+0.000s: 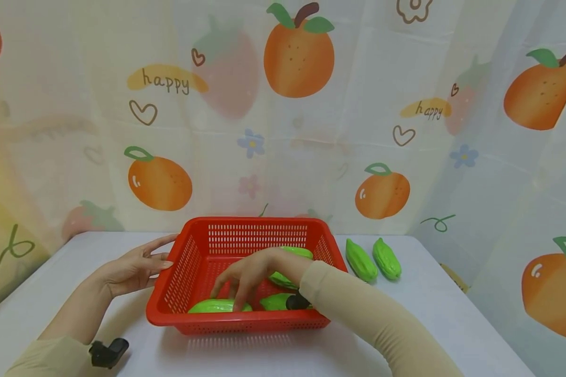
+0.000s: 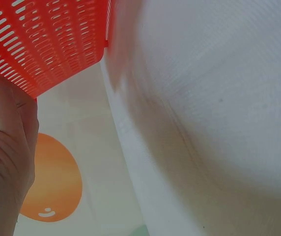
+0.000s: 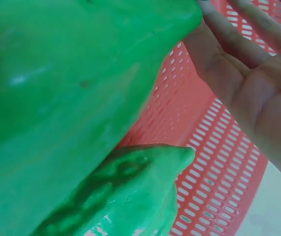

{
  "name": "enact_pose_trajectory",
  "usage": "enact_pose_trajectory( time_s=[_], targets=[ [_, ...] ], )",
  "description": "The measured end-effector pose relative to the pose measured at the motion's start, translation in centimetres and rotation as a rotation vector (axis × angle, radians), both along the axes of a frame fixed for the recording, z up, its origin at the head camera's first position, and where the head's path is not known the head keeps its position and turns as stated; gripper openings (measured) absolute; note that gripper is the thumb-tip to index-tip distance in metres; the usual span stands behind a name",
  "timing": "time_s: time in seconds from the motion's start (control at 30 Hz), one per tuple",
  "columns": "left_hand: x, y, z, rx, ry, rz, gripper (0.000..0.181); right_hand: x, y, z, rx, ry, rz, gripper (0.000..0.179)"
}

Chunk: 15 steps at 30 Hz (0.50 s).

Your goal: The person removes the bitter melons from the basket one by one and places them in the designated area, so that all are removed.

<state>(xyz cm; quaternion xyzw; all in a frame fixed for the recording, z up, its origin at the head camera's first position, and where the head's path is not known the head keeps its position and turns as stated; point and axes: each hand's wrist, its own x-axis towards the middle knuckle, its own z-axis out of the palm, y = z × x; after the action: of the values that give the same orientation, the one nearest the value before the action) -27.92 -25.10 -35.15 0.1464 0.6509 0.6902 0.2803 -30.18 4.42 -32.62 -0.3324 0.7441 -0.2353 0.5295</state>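
Note:
A red plastic basket (image 1: 259,316) with slotted walls stands on the table. My left hand (image 1: 131,269) holds its left rim, thumb at the top edge and fingers along the outer wall; the left wrist view shows this hand (image 2: 8,157) against the slots. Inside the basket my right hand (image 1: 252,275) reaches down, its fingers and thumb about a green ridged gourd (image 1: 217,306) at the front left. Its fingertips are partly hidden. Another green gourd (image 1: 275,301) lies under the right wrist, and one more (image 1: 294,252) lies behind that forearm.
Two more green gourds, one nearer the basket (image 1: 360,260) and one farther right (image 1: 387,259), lie on the white tablecloth (image 1: 434,303). A fruit-printed curtain (image 1: 306,141) hangs behind and beside the table.

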Motion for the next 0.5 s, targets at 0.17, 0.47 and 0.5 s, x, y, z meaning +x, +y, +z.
enact_pose_trajectory(
  time_s=[0.17,0.47,0.5],
  targets=[
    [0.07,0.05,-0.03,-0.002,-0.006,0.008,0.063,-0.06,-0.05,0.01,-0.022,0.084,0.008,0.056],
    [-0.11,0.00,-0.11,0.002,-0.004,0.004,0.061,-0.25,0.48,0.74,-0.061,0.232,0.018,0.056],
    [-0.14,-0.01,-0.13,-0.001,-0.003,0.007,0.061,-0.26,0.56,0.85,-0.066,0.224,0.008,0.056]
  ],
)
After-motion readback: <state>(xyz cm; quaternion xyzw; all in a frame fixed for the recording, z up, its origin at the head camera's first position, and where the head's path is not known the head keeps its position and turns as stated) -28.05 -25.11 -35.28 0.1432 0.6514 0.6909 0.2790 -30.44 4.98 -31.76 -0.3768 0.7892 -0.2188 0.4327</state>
